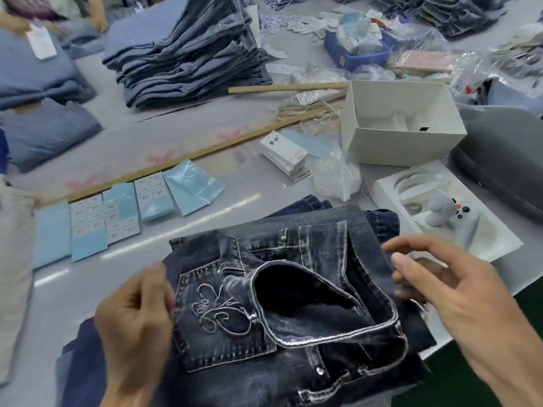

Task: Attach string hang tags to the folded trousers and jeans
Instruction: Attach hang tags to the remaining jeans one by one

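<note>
The left hand (135, 321) grips the left edge of the jeans (282, 304), its fingers curled round the denim beside the back pocket (223, 321). The right hand (458, 295) is at the right edge of the jeans with fingers spread and loosely bent; its fingertips touch or lie just beside the cloth, and whether they pinch it cannot be told.

The jeans are dark blue-black, washed pale along the seams, and lie folded on the near edge of the counter (123, 277), on top of other dark denim. The back pocket faces up, stitched in light thread with a looping flower-like pattern. The waistband (338, 327) gapes open toward the camera, showing the dark inside, with a pale, worn rim. A belt loop and small metal rivets show near the top.

Beyond the jeans, a row of pale blue bags (88, 224) holding printed labels lies by a long wooden ruler (164, 168). A stack of white hang tags (283, 152) sits further right, with a crumpled clear bag (335, 177) just beside it and loose strings (305, 113) behind. An open white box (402, 121) stands near them, and a white tray (446, 212) carries a grey controller. Piles of folded blue jeans (188, 54) fill the far counter.
</note>
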Action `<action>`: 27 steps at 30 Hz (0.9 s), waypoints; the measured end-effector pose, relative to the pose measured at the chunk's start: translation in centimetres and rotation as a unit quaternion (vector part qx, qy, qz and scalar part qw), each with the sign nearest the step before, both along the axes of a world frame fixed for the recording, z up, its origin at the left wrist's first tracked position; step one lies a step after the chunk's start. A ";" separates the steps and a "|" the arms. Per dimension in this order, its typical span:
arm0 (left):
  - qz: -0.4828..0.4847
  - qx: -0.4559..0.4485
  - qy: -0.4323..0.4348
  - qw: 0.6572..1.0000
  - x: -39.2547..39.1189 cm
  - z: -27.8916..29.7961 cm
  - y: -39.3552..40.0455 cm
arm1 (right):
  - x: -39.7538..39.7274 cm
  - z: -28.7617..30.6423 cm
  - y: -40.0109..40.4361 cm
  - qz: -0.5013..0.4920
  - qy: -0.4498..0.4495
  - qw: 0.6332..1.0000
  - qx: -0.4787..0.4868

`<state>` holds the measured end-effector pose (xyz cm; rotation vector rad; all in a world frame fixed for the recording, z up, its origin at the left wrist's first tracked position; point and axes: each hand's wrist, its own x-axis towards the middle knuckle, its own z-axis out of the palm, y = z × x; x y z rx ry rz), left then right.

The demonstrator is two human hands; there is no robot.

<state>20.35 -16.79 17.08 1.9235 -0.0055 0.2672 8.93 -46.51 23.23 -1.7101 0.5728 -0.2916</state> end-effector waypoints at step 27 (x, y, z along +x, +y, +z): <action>-0.244 0.302 -0.103 0.916 -1.7 -2.6 -5.4 | 7.4 2.5 6.1 0.180 -0.068 0.818 -0.542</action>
